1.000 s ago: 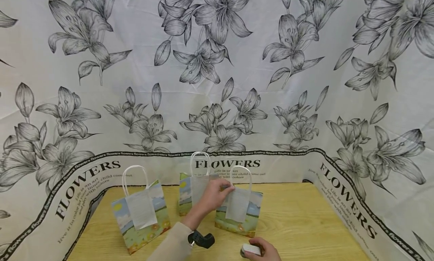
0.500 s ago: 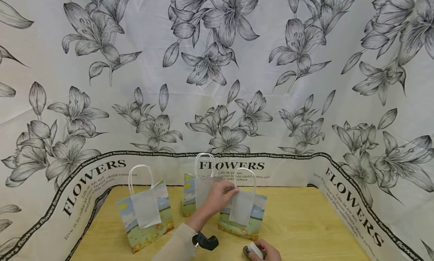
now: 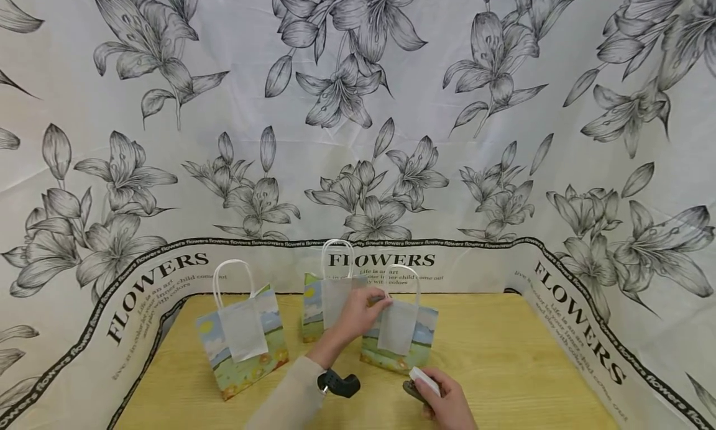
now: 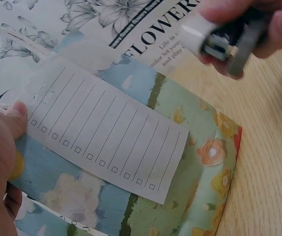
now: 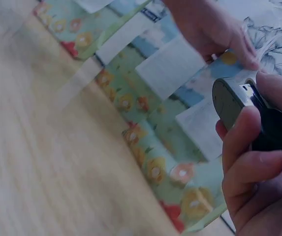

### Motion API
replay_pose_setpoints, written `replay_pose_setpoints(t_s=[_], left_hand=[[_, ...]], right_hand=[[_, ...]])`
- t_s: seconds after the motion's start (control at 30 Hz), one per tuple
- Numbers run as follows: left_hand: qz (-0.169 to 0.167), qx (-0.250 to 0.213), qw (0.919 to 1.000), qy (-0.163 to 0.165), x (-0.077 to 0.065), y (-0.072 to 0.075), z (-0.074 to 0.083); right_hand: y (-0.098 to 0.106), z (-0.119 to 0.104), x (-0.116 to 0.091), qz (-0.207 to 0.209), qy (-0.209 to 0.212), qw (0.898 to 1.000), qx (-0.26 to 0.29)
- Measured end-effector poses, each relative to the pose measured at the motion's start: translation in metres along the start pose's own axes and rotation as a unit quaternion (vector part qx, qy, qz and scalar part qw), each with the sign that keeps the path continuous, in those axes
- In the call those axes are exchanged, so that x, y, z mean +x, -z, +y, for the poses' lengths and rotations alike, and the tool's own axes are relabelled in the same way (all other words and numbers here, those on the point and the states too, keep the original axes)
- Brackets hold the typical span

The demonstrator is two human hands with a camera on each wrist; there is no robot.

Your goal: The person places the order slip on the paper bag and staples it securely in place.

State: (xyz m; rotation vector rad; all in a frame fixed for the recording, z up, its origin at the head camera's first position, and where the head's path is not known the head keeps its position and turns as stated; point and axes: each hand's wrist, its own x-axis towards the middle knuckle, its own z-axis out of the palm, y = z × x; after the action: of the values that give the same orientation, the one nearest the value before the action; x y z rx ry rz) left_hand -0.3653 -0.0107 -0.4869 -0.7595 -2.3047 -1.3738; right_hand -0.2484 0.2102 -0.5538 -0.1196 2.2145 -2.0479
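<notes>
My left hand (image 3: 358, 312) pinches a white lined checklist slip (image 4: 106, 132) against the top edge of the right-hand paper gift bag (image 3: 423, 350), next to its white twisted handle. The thumb lies on the slip's upper corner in the left wrist view. The bag carries a painted sky, meadow and flowers. In my right hand (image 3: 449, 400) is a small white and dark stapler (image 5: 228, 102), gripped between fingers and thumb. Its jaws are apart, and it is held in front of the bag's lower edge, clear of the slip.
Two similar gift bags stand on the wooden table (image 3: 503, 355): a left bag (image 3: 246, 377) and a rear bag (image 3: 313, 315), partly hidden by my left forearm. Each has a white slip on its front. A flower-printed cloth (image 3: 481, 187) encloses the back and sides.
My right hand has lifted the stapler forward from near the table's front toward the bag, and the stapler has turned in the hand. The left hand keeps its pinch on the slip and bag.
</notes>
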Motion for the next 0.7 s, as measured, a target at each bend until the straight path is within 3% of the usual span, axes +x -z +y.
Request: replay_pose_setpoints(t_s=[0.23, 0.43, 0.7], left_hand=[[-0.003, 0.000, 1.0000, -0.001, 0.003, -0.001, -0.001], [0.002, 0.004, 0.9999, -0.016, -0.003, -0.006, 0.000], [-0.023, 0.010, 0.9997, 0.001, 0.002, -0.002, 0.004]], right_hand=[[0.000, -0.024, 0.002, -0.027, 0.036, 0.996, 0.083], [-0.004, -0.047, -0.001, 0.008, 0.073, 0.985, 0.156], [-0.006, -0.083, 0.009, 0.039, 0.052, 0.976, 0.206]])
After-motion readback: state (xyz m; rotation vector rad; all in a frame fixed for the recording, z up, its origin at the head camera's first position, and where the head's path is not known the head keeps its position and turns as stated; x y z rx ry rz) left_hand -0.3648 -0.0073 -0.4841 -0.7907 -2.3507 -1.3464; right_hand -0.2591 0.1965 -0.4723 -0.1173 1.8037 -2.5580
